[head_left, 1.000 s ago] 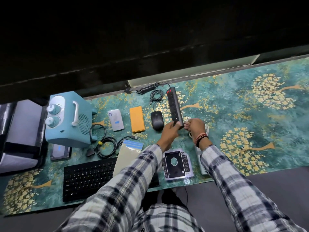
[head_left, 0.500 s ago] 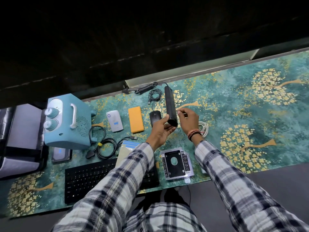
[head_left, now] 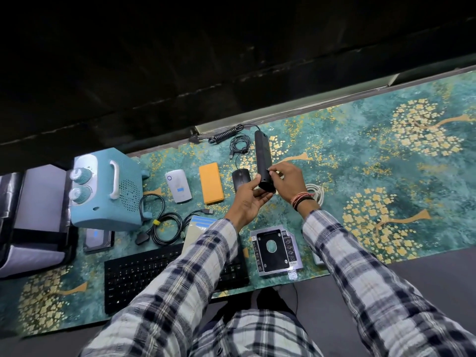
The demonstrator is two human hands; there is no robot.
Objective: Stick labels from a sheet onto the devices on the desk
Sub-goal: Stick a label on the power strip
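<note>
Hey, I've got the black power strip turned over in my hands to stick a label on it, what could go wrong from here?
1. The left hand holds only the near end of the power strip; pressing with the right hand might tip it onto the mouse beside it.
2. Its coiled cord lies near the mouse cable; lifting further could drag or tangle them.
3. The label is too small to see, so it may go on crooked.

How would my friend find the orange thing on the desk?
Start at the big blue box with two knobs on the left. Go right past the little white device; the orange block lies flat next, just before the black mouse. Nothing else there is orange.
</note>
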